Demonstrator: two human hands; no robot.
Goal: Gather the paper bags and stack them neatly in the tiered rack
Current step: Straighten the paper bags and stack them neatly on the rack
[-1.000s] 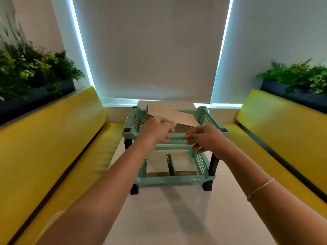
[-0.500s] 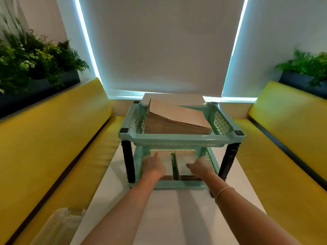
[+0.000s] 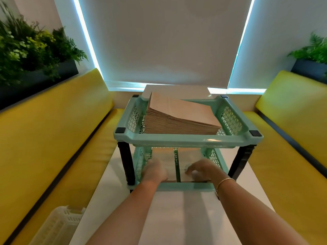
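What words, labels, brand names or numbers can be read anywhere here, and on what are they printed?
None: no readable text shows anywhere in this view.
Stack of paper bags in the upper tier: plain brown, no print visible.
Green tiered rack: no label or brand mark visible.
Lower tier, where the left hand and right hand reach in: motion-blurred, nothing legible.

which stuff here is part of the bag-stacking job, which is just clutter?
Part of the job:
- tiered rack
- paper bag stack, top tier
- flat bags in the divided bottom tier
- left hand and right hand, both in the bottom tier

Just lying about:
- white crate
- planters
- yellow benches
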